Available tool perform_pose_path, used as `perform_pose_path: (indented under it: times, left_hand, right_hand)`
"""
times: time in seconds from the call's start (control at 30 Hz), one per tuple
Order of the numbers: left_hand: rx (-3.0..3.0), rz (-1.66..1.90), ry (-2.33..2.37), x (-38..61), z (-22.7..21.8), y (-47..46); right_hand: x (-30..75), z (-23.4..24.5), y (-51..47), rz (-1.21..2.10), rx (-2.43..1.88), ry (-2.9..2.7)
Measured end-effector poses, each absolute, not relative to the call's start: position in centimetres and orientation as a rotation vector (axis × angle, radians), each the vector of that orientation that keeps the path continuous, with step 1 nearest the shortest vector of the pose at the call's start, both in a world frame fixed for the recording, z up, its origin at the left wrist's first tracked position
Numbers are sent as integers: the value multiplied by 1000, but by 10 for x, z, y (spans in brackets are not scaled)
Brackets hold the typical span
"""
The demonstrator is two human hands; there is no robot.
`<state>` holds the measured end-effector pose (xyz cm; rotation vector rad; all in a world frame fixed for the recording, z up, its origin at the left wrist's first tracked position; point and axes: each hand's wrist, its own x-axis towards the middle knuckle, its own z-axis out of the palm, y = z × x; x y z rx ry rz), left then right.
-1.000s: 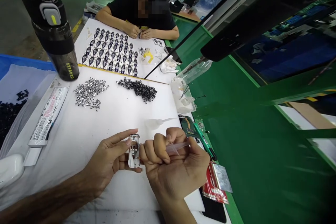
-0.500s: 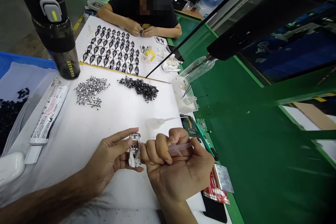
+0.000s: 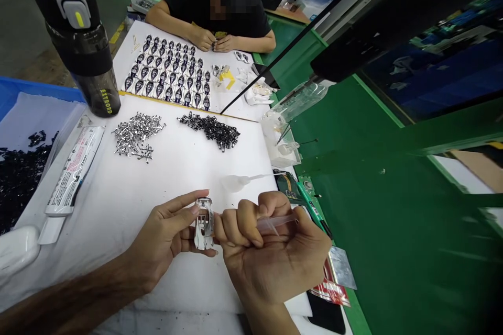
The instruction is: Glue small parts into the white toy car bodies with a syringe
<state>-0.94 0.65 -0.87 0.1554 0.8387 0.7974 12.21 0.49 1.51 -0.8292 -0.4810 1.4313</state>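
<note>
My left hand [image 3: 163, 233] pinches a small shiny silver part [image 3: 204, 225] with slots through it, thumb and fingertips at its edges. Right beside it, my right hand [image 3: 271, 251] is curled around a translucent plastic tube [image 3: 275, 223] that has a thin flange-like piece; its far end is hidden in the fingers. The right fingertips are against or very near the silver part; exact contact is hidden. Beyond the hands lies a translucent squeeze bottle with a thin nozzle [image 3: 236, 183]. Farther off are a pile of small silver pieces [image 3: 137, 135] and a pile of small black pieces [image 3: 214, 132].
A dark drink bottle [image 3: 84, 52], a white tube [image 3: 76, 170] and a blue bin [image 3: 39, 85] of black pieces stand at left. Across the table a co-worker [image 3: 220, 15] handles something small behind rows of silver-and-dark parts [image 3: 168, 73]. A thin black rod [image 3: 275, 63] slants overhead.
The view has shifted slightly. My right hand has moved a little to the right and turned slightly; both hands keep their hold.
</note>
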Motion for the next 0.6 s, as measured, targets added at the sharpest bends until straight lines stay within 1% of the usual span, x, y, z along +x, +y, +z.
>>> perform_pose_path:
  times: [0.6]
  left_hand:
    - [137,802,831,-9,-8,8]
  right_hand:
    - [121,15,5,1389,-849,-491]
